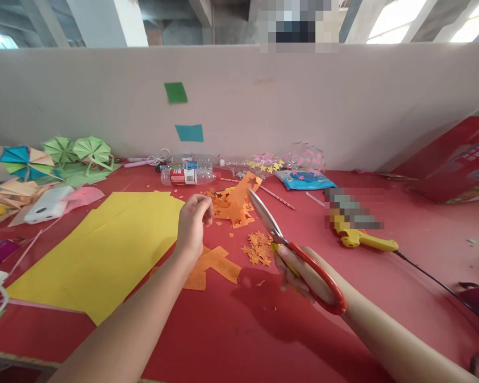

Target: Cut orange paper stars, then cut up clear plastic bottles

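Note:
My right hand (pixel 299 276) grips red-handled scissors (pixel 287 244), blades closed and pointing up and left over the red table (pixel 243 330). My left hand (pixel 193 218) hovers with its fingers curled and pinched together; what they hold, if anything, is too small to name. Between the hands lies a small pile of cut orange stars (pixel 258 248). Beyond it sits a heap of orange paper with star-shaped holes (pixel 233 205). Flat orange scraps (pixel 215 263) lie under my left wrist.
A large yellow sheet (pixel 104 250) covers the left. Folded paper fans (pixel 80 154) and a white device (pixel 48 205) sit far left. A plastic bottle (pixel 187 176), clear balloons with stars (pixel 287 159), a yellow glue gun (pixel 363 239) with cord, and a grey partition (pixel 239 101) stand behind.

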A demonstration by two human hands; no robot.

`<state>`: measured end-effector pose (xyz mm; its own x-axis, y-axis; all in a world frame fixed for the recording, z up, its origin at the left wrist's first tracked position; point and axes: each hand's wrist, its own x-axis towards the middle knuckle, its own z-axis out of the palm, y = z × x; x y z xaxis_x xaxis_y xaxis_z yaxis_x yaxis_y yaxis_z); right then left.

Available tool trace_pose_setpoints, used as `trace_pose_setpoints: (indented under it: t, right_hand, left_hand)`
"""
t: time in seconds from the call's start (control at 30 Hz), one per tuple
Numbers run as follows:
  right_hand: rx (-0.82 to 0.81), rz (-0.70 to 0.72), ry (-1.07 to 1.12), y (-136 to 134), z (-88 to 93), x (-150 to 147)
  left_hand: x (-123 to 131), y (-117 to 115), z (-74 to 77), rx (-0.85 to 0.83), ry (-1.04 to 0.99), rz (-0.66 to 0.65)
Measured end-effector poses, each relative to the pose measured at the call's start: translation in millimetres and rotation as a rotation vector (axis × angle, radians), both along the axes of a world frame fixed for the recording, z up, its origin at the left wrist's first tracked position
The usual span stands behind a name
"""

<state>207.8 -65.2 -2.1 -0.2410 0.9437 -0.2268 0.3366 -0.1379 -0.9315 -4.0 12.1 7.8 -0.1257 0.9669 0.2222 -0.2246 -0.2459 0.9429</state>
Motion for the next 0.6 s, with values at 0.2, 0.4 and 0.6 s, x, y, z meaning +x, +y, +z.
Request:
trace_pose_setpoints:
  t: [0.2,0.4,0.6]
  right_hand:
    - [-0.010,-0.065,0.047,0,-1.5,-2]
    - [-0.079,-0.023,-0.033,-2,-0.5,-4]
    - [-0.143,-0.027,-0.123,-1,1.6,-5]
  left_hand:
    - [11,-20,4.0,-0.012,0.279,-0.547]
    - [19,-20,-4.0,-0.108,0.199,-0.449]
    - [14,-14,-2.8,-0.065,0.080,-0.263]
